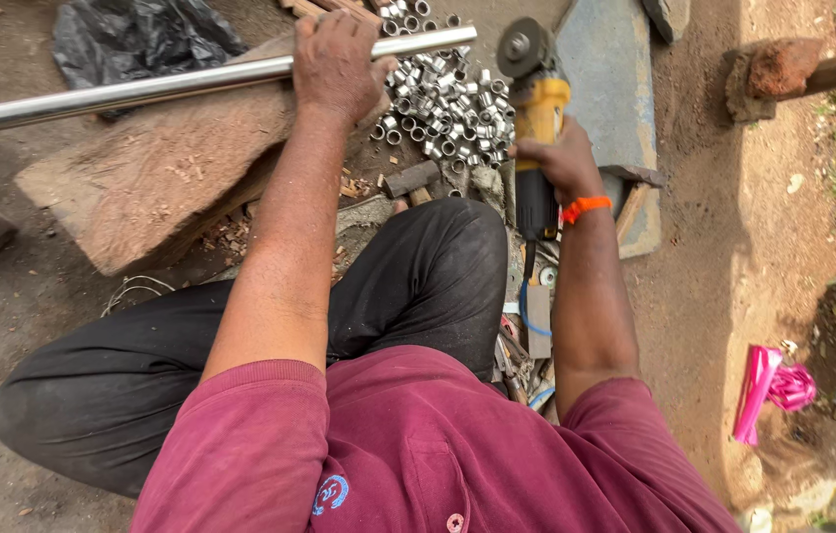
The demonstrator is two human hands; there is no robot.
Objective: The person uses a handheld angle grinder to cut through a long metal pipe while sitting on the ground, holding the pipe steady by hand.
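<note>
My left hand presses down on a long shiny steel pipe that lies across a rough stone slab. The pipe's cut end pokes out just right of my fingers. My right hand, with an orange band at the wrist, grips a yellow and black angle grinder. Its disc sits just right of the pipe's end, apart from it. A heap of several short cut pipe rings lies on the ground between the two hands.
A black plastic bag lies behind the pipe. A grey flat slab sits right of the grinder. Scrap tools and bits lie by my knee. A pink wrapper rests on the dirt at right, a brick at upper right.
</note>
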